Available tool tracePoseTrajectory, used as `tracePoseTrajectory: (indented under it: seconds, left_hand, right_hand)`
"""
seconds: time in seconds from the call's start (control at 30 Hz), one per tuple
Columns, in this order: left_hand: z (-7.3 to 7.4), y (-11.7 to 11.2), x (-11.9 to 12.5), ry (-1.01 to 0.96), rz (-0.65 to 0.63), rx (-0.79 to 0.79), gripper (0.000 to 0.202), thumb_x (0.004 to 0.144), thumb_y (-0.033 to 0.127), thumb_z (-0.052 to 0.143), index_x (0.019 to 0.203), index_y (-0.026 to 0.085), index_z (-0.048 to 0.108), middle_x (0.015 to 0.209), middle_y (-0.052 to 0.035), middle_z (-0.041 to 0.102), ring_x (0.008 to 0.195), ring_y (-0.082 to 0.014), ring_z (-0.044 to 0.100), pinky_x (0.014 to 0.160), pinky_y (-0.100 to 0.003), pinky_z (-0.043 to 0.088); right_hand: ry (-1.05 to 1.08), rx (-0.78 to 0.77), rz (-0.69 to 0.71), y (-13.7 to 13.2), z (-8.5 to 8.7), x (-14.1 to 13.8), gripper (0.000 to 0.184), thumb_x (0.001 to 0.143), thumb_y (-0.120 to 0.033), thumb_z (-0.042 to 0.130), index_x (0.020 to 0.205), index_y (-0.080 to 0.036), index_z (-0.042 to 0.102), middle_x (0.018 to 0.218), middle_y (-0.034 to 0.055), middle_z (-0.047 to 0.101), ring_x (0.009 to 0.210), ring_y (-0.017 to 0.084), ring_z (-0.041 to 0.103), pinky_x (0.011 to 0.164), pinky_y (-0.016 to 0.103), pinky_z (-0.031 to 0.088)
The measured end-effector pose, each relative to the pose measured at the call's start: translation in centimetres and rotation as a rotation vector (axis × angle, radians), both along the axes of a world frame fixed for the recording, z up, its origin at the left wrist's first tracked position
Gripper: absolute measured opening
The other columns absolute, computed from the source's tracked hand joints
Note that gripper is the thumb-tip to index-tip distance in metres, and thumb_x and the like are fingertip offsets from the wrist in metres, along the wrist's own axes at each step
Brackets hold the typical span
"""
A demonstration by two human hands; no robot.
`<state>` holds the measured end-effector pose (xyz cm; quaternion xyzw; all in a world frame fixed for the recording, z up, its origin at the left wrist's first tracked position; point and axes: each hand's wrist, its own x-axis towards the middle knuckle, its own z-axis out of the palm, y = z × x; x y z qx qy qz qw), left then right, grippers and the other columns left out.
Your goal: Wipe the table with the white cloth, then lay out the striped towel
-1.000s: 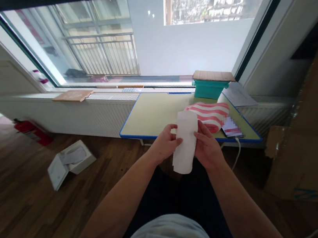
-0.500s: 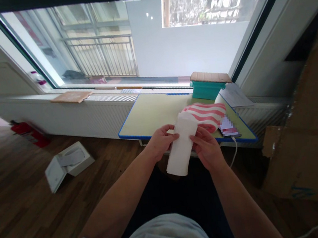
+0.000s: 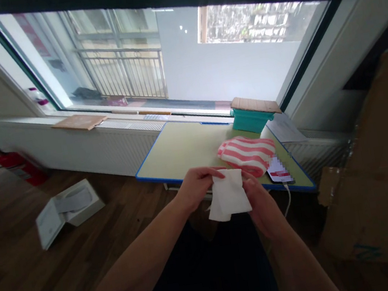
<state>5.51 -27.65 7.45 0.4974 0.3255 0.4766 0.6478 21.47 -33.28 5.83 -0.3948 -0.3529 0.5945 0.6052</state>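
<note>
Between my two hands, just in front of the table's near edge, is a folded white tissue [image 3: 230, 191], doubled over with its two ends hanging down slightly fanned apart. My left hand [image 3: 199, 183] pinches its upper left edge, the fingers lying across the top. On the opposite side, my right hand [image 3: 256, 192] grips the right edge; some of its fingers are hidden behind the sheet. Just beyond lies a folded pink-and-white striped cloth [image 3: 247, 153] on the small table [image 3: 176, 148], which has a blue edge. A phone [image 3: 279, 170] with a white cable rests right of the cloth.
A teal box [image 3: 251, 120] with cardboard on top stands at the table's back. Papers [image 3: 285, 128] lie beside it. An opened white box [image 3: 79, 205] and a red fire extinguisher [image 3: 21, 166] are on the floor at left. A large cardboard box [image 3: 368, 179] stands at right.
The long white tissue strip has been folded over at the top, so it is now shorter, with both ends hanging down. My hands have shifted slightly lower in view, and the view has tilted.
</note>
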Motion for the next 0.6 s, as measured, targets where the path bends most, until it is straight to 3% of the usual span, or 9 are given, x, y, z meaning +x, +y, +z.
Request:
tracePoseTrajectory:
  seconds: [0.1,0.17,0.23,0.33,0.47,0.6]
  left_hand:
    - [0.9,1.6,0.9,-0.019,-0.08,0.074,0.01,0.068,0.018,0.065,0.074,0.015,0.072,0.11,-0.0082,0.068,0.093,-0.0189,0.063,0.075,-0.026,0.049]
    - [1.6,3.0,1.6,-0.1,-0.129,-0.002,0.022,0.07,0.026,0.065,0.09,0.017,0.07,0.113,-0.0096,0.067,0.09,-0.0194,0.064,0.074,-0.028,0.05]
    - [2.3,4.7,2.5,-0.113,-0.203,-0.1,0.033,0.073,0.037,0.064,0.099,0.017,0.067,0.105,-0.0105,0.068,0.083,-0.0195,0.066,0.069,-0.03,0.052]
    - [3.3,7.2,4.5,0.063,-0.319,-0.092,0.037,0.069,0.042,0.071,0.092,0.013,0.067,0.085,-0.0084,0.069,0.069,-0.0172,0.065,0.062,-0.03,0.053]
    - [4.0,11.5,8.7,0.063,-0.236,-0.067,0.028,0.065,0.028,0.078,0.081,0.011,0.064,0.07,-0.004,0.065,0.059,-0.0141,0.062,0.059,-0.03,0.054]
    - [3.4,17.4,13.8,-0.061,-0.154,-0.218,0.02,0.071,0.018,0.072,0.084,0.011,0.06,0.074,-0.0061,0.067,0.062,-0.0154,0.065,0.062,-0.03,0.056]
  right_hand:
    - [-0.071,-0.101,0.109,1.1,0.3,1.0,0.039,0.071,-0.035,0.074,0.107,-0.023,0.066,0.095,0.0043,0.071,0.079,0.02,0.066,0.066,0.03,0.053]
    - [-0.134,-0.091,0.118,2.2,0.9,2.2,0.035,0.07,-0.033,0.075,0.102,-0.021,0.068,0.089,0.0036,0.071,0.071,0.019,0.065,0.062,0.029,0.052]
    - [-0.221,-0.033,0.085,3.7,1.9,3.8,0.033,0.07,-0.034,0.075,0.1,-0.021,0.068,0.087,0.0031,0.071,0.068,0.018,0.064,0.06,0.029,0.051]
    - [-0.415,0.073,0.061,6.7,3.7,6.8,0.034,0.07,-0.033,0.075,0.1,-0.021,0.069,0.088,0.0035,0.072,0.071,0.019,0.065,0.059,0.028,0.051]
    - [-0.496,0.135,0.06,11.9,5.3,11.3,0.033,0.066,-0.027,0.078,0.097,-0.021,0.071,0.087,0.0035,0.072,0.071,0.019,0.066,0.058,0.027,0.053]
    - [-0.415,0.02,0.043,17.8,5.0,16.3,0.026,0.065,-0.023,0.079,0.089,-0.017,0.071,0.078,0.007,0.072,0.063,0.018,0.067,0.051,0.026,0.055]
